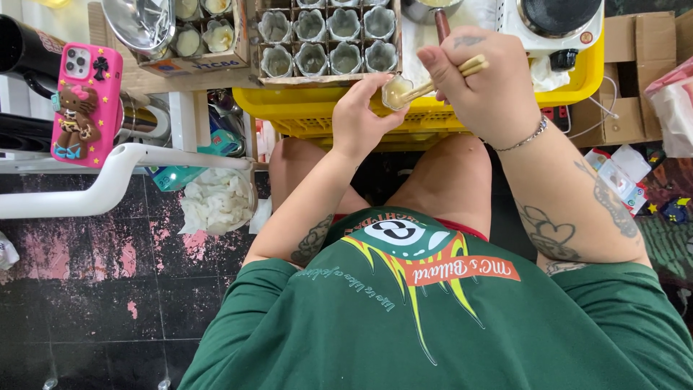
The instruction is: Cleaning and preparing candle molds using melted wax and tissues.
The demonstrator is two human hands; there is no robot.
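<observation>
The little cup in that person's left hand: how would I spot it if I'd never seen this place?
Find the yellow crate in front of the seated person's knees. Just above its near edge, the left hand pinches a small cup. Unlike the cups sitting in the divided box, it is lifted, with chopsticks poking into it.

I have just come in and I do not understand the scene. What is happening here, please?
A seated person in a green printed shirt works over a yellow plastic crate. The left hand holds a small cup with pale filling. The right hand holds pale wooden chopsticks whose tips reach into that cup. Behind, a brown cardboard tray with a grid of compartments holds many similar small cups. A pink phone case with a cartoon figure stands to one side.
</observation>
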